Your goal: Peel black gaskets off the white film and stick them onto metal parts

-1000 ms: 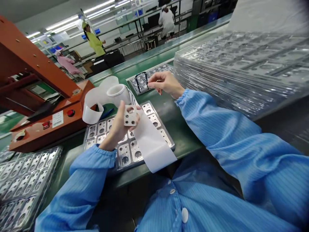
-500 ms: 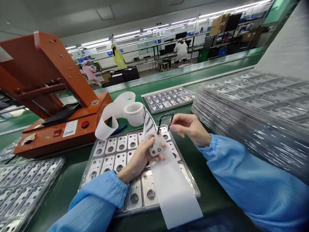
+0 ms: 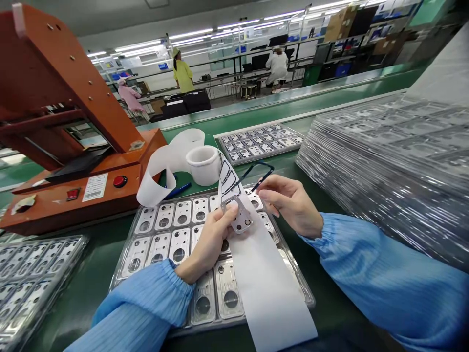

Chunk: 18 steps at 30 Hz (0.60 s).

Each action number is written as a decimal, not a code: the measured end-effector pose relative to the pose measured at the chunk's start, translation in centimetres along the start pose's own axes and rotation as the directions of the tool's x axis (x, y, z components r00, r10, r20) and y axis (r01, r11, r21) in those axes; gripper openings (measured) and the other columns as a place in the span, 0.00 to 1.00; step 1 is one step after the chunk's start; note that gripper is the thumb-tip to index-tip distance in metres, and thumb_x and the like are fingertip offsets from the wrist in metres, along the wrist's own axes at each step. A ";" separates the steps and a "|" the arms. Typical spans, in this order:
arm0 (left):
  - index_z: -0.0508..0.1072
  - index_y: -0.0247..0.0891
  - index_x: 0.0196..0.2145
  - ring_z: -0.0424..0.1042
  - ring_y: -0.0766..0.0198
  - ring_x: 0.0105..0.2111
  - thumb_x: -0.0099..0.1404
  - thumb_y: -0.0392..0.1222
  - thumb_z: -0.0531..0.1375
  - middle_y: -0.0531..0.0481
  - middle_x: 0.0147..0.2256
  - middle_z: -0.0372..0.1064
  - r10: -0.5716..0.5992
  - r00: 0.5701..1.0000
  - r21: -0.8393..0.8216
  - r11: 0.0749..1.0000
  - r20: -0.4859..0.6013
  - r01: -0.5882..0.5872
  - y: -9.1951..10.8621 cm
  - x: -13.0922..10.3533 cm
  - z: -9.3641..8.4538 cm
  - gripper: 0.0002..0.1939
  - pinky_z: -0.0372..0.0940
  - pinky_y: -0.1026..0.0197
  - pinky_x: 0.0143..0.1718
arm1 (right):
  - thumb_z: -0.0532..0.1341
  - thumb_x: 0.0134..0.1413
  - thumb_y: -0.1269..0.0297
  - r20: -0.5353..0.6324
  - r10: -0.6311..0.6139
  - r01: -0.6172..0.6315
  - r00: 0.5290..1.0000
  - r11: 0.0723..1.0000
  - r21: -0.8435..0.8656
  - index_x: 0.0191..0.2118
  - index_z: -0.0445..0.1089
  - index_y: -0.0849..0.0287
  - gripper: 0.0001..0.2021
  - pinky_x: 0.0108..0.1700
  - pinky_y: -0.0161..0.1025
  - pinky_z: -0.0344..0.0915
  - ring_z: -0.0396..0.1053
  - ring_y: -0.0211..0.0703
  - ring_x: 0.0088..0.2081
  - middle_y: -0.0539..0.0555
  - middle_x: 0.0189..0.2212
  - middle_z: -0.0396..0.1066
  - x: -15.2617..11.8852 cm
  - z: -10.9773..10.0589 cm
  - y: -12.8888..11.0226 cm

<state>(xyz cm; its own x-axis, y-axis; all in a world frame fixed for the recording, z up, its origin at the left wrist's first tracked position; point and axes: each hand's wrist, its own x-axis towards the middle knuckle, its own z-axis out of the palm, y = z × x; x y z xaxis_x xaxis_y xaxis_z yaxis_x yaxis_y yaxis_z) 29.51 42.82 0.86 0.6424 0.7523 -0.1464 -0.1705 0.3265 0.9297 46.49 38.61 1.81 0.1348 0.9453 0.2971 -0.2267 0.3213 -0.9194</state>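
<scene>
My left hand point(image 3: 217, 232) pinches a small clear-looking plate with round holes point(image 3: 240, 217), holding it tilted above the paper strip. Between the fingertips of my right hand point(image 3: 293, 203) is a thin dark adhesive frame point(image 3: 264, 172), raised in the air just beyond the plate. A white backing-paper strip point(image 3: 271, 288) runs under both hands toward me; its far part carries more dark frame outlines point(image 3: 227, 177). Beneath lies a clear plastic tray point(image 3: 309, 293) with rows of silvery plates point(image 3: 182, 213), partly covered by the strip and my left arm.
An orange press machine point(image 3: 120, 161) stands at the left. Beyond the tray are a white paper roll point(image 3: 202, 166) and a blue pen point(image 3: 178, 189). Another filled tray point(image 3: 260, 142) lies farther back, one more point(image 3: 32, 278) at left. Stacked plastic trays point(image 3: 366, 171) rise at right. Several people work in the background.
The dark frame has tilted from upright to a flatter slant in my right hand. The plate in my left hand has turned and moved slightly right. The camera view has shifted a little.
</scene>
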 end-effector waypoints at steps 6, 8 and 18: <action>0.70 0.33 0.30 0.53 0.78 0.17 0.58 0.47 0.63 0.59 0.19 0.54 0.108 0.991 -0.082 0.990 -0.082 -0.114 -0.1 0.2 0.0 0.12 0.52 0.74 0.17 | 0.66 0.47 0.66 0.118 -0.009 0.038 0.993 0.970 -0.241 0.58 0.50 0.54 0.34 0.21 0.30 0.59 0.60 0.32 0.25 0.51 0.36 0.66 -0.4 0.5 0.9; 0.68 0.35 0.29 0.62 0.76 0.20 0.56 0.44 0.65 0.58 0.23 0.61 0.125 0.989 -0.088 0.987 -0.084 -0.133 -0.1 0.2 0.1 0.11 0.61 0.71 0.23 | 0.65 0.48 0.67 0.122 -0.010 0.055 0.993 0.927 -0.371 0.58 0.49 0.55 0.33 0.22 0.30 0.58 0.60 0.32 0.25 0.49 0.33 0.65 -0.5 0.6 1.3; 0.70 0.36 0.40 0.74 0.63 0.32 0.60 0.40 0.60 0.50 0.32 0.73 0.148 0.977 0.108 0.980 0.154 -0.165 0.3 -0.8 0.8 0.10 0.69 0.58 0.40 | 0.63 0.49 0.67 0.018 -0.101 0.101 0.995 0.942 -0.321 0.54 0.51 0.61 0.28 0.27 0.34 0.61 0.65 0.37 0.28 0.49 0.28 0.68 -0.4 1.0 -0.4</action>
<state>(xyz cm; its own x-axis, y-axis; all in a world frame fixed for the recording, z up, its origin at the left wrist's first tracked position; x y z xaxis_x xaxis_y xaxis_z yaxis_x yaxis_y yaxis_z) 29.54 41.83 1.51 0.7172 0.6953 0.0460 -0.1926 0.1343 0.9721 45.56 38.13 2.32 0.1392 0.9089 0.3931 0.1098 0.3803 -0.9183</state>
